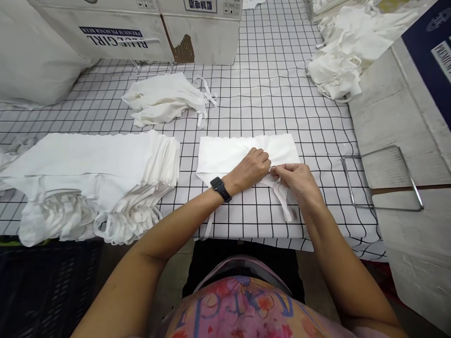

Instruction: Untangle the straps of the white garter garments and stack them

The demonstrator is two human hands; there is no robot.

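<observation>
- Garment (218, 157): white, laid flat on the grid-patterned cloth (275, 89), directly in front of the person. Upper edge lies straight; the fabric is creased near the hands.
- Left hand (249, 170): rests on the garment, fingers curled inward, knuckles up. Fingertips are hidden; whether they grip fabric cannot be told. A black watch (221, 188) is worn at the wrist.
- Right hand (298, 180): thumb and index finger pinch a small bit of the garment at its lower edge, just beside the left hand.
- Strap (286, 206): hangs from the garment below the right hand and lies on the cloth.
- Stack (88, 152): many similar white pieces, layered to the left of the garment; straps gather along the near side.
- Heap (169, 98): crumpled white fabric with loose straps, beyond the stack and the garment.
- Box (207, 35): stands at the far side, printed lettering inverted, surface torn at one spot. A white bag (35, 51) sits at its left.
- Carton (394, 108): at the right, with a wire frame (387, 208) against its near part. White pile (352, 42) lies beyond.
</observation>
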